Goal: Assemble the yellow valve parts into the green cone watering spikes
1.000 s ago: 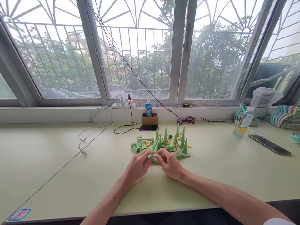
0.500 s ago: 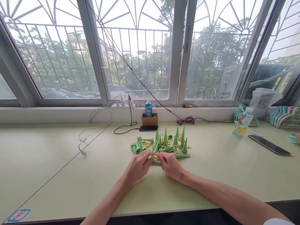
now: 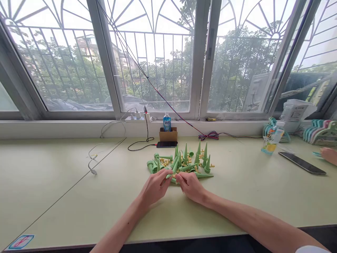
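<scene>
My left hand (image 3: 156, 184) is closed around a green plastic cone-shaped spike (image 3: 169, 175), most of it hidden by the fingers. Fingertips of my right hand (image 3: 191, 185) pinch a small yellow plastic valve piece (image 3: 174, 176) against the end of that spike. Whether the two parts are joined cannot be seen. Just beyond both hands lies a pile of more green spikes (image 3: 185, 154), some upright and some on their sides. Small yellow valve pieces (image 3: 164, 162) are scattered among them.
Behind the pile are a phone (image 3: 166, 144) on a cable and a blue bottle (image 3: 166, 122) in a cardboard box (image 3: 168, 135). At right stand a drink bottle (image 3: 272, 138), another phone (image 3: 302, 162) and stacked hangers (image 3: 321, 133). Another person's hand (image 3: 329, 155) holds a teal item (image 3: 318, 154).
My right fingertips have shifted slightly left, closer to my left hand. At the right edge, the other person's hand has come further into view with the teal item.
</scene>
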{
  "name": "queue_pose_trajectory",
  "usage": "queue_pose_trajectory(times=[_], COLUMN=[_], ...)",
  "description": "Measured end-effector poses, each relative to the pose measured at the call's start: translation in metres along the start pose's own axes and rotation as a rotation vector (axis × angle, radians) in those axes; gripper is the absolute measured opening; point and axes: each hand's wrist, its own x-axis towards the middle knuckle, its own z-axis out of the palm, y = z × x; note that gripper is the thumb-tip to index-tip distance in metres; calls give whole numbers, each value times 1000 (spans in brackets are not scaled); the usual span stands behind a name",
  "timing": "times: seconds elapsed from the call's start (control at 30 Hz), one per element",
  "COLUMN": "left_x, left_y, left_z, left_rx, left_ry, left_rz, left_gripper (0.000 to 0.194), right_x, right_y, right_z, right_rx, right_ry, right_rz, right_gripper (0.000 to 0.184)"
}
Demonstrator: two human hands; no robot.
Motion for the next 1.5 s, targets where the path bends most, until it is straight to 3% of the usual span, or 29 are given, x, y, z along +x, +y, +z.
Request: queue_pose_trajectory(times=[0.27,0.67,0.97,1.1,1.33,1.5], left_x=[1,0,1,0,-1,0], left_y=[1,1,0,-1,-1,-1], left_z=[0,0,1,2,2,3], left_rx=[20,4,5,17,29,20], left_ry=[6,-26,4,-4,-18,0], left_rz=[-11,-1,-2,2,19,14], left_gripper=[17,17,18,17,17,14], right_x=[-1,0,-2,-1,1,0], right_y=[-11,-1,-11,-6,1,-8], right_z=[-6,-1,-5,-4,-1,-5], right_rx=[-14,-26,18,2,-53,-29], right_ry=[52,30,78,70,46,58], right_rz=[-50,7,-64,-64,-3,-7], right_gripper=[29,47,18,23,46,35])
